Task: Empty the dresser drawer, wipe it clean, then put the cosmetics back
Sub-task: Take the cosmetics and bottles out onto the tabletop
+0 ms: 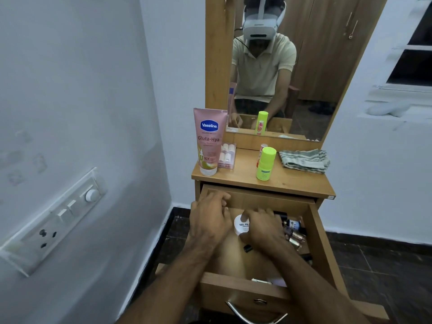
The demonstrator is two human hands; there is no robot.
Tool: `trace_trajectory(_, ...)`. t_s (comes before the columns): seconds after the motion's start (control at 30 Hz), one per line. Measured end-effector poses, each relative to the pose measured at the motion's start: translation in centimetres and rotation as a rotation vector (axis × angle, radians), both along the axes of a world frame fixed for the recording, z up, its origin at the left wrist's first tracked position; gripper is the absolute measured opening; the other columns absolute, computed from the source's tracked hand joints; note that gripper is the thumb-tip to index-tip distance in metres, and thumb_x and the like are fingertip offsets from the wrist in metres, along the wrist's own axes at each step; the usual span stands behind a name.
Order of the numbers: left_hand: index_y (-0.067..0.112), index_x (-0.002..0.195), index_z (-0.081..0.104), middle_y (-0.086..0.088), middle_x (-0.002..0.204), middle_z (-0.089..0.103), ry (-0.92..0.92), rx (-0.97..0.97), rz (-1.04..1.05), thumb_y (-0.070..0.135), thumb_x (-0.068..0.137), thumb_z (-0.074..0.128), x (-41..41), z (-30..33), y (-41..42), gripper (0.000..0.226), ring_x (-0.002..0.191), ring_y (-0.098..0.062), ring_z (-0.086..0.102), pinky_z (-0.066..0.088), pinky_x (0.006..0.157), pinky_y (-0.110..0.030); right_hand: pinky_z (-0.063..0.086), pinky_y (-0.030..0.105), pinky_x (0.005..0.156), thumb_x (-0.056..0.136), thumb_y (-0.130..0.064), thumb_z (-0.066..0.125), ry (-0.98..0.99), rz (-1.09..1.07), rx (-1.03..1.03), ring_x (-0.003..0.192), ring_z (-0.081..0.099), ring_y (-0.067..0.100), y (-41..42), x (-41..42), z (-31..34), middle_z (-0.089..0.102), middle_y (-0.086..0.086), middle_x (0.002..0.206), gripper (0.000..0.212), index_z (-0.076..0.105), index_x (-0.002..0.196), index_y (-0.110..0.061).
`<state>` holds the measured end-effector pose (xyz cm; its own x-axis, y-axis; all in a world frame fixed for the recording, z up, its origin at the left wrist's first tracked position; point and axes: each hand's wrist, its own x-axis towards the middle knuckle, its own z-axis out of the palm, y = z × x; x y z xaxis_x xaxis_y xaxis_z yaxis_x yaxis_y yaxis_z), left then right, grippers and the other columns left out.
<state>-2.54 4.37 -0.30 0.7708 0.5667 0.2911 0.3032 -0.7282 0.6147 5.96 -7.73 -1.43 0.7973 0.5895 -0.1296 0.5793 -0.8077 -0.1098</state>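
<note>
The wooden dresser drawer [320, 235] stands pulled out below the dresser top. My right hand [263, 226] reaches into it and grips a white nail-polish-remover jar [240, 224] near the drawer's middle. My left hand [210, 216] hovers over the drawer's back left corner with fingers loosely curled, holding nothing that I can see. Several small nail polish bottles [294, 232] lie along the drawer's right side, and a small dark cap [247, 248] lies near my right wrist. A pink Vaseline tube [209, 141], a pack of small pink tubes [226, 156] and a lime-green bottle [265, 163] stand on the dresser top.
A folded striped cloth [304, 161] lies on the right of the dresser top [292, 181]. A mirror [292, 66] rises behind it. A white wall with a switch panel [58, 218] is close on the left. The drawer's metal handle [252, 314] sits at the front.
</note>
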Motion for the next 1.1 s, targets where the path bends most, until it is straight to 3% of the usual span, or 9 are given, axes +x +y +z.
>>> trace_trajectory(0.23, 0.032, 0.117, 0.063, 0.015, 0.110, 0.065, -0.014, 0.030, 0.057, 0.018, 0.091, 0.062, -0.1, -0.2, 0.2, 0.030, 0.100, -0.005, 0.060, 0.024, 0.093, -0.025, 0.033, 0.038, 0.095, 0.075, -0.047, 0.074, 0.015, 0.025, 0.110, 0.121, 0.048, 0.022, 0.0, -0.2, 0.2, 0.057, -0.006, 0.125, 0.047, 0.053, 0.115, -0.032)
trace_trajectory(0.4, 0.031, 0.115, 0.062, 0.014, 0.107, 0.066, -0.072, 0.035, 0.122, 0.014, 0.086, 0.059, -0.3, 0.2, 0.5, 0.034, 0.101, -0.006, 0.060, 0.022, 0.093, -0.026, 0.046, 0.035, 0.080, 0.073, -0.044, 0.077, 0.014, -0.079, 0.650, 0.098, 0.057, 0.018, 0.1, -0.7, 1.9, 0.054, -0.009, 0.104, 0.037, 0.055, 0.099, -0.029)
trace_trajectory(0.5, 0.033, 0.118, 0.061, 0.015, 0.113, 0.065, -0.029, 0.093, 0.129, 0.013, 0.085, 0.059, -0.3, 0.2, 0.7, 0.038, 0.110, -0.009, 0.057, 0.025, 0.097, -0.029, 0.046, 0.034, 0.072, 0.077, -0.038, 0.073, -0.094, -0.040, 0.779, 0.092, 0.057, 0.015, 0.8, -0.8, 4.0, 0.057, -0.010, 0.103, 0.030, 0.058, 0.102, -0.028)
trace_trajectory(0.63, 0.030, 0.116, 0.061, 0.010, 0.113, 0.064, -0.006, 0.122, 0.104, 0.014, 0.083, 0.060, 0.0, -0.3, 0.7, 0.037, 0.110, -0.016, 0.055, 0.029, 0.099, -0.034, 0.041, 0.031, 0.072, 0.086, -0.037, 0.067, -0.190, 0.021, 0.681, 0.103, 0.059, 0.017, 2.7, 0.4, 6.3, 0.062, -0.008, 0.119, 0.031, 0.063, 0.114, -0.024)
trace_trajectory(0.77, 0.029, 0.117, 0.059, 0.009, 0.116, 0.063, 0.008, 0.115, 0.067, 0.017, 0.084, 0.060, -0.2, -0.4, 0.7, 0.034, 0.112, -0.016, 0.054, 0.030, 0.104, -0.035, 0.050, 0.037, 0.087, 0.095, -0.038, 0.061, -0.181, 0.025, 0.458, 0.117, 0.060, 0.023, 4.0, 1.6, 7.1, 0.061, -0.005, 0.136, 0.038, 0.062, 0.131, -0.027)
trace_trajectory(0.93, 0.031, 0.114, 0.061, 0.013, 0.113, 0.064, 0.026, 0.154, -0.058, 0.023, 0.085, 0.058, -0.2, -0.3, 0.5, 0.030, 0.110, -0.012, 0.054, 0.030, 0.100, -0.034, 0.049, 0.040, 0.097, 0.097, -0.030, 0.060, -0.193, 0.088, 0.372, 0.130, 0.052, 0.025, 3.0, 1.5, 7.7, 0.051, -0.004, 0.151, 0.049, 0.053, 0.146, -0.029)
trace_trajectory(1.03, 0.034, 0.106, 0.062, 0.020, 0.095, 0.063, 0.071, 0.174, -0.258, 0.029, 0.086, 0.058, -0.1, -0.5, 0.0, 0.020, 0.097, -0.007, 0.058, 0.037, 0.098, -0.033, 0.052, 0.037, 0.093, 0.098, -0.024, 0.058, -0.195, -0.013, 0.590, 0.117, 0.061, 0.015, -0.1, 0.7, 6.7, 0.066, -0.012, 0.132, 0.033, 0.065, 0.129, -0.032)
trace_trajectory(1.1, 0.033, 0.101, 0.065, 0.021, 0.086, 0.064, 0.209, 0.162, -0.416, 0.038, 0.086, 0.061, 0.1, -0.5, -0.6, 0.016, 0.092, -0.004, 0.060, 0.036, 0.100, -0.034, 0.056, 0.039, 0.087, 0.098, -0.026, 0.057, -0.085, -0.069, 0.535, 0.099, 0.066, 0.010, -2.5, 0.5, 5.4, 0.072, -0.018, 0.112, 0.022, 0.072, 0.110, -0.036)
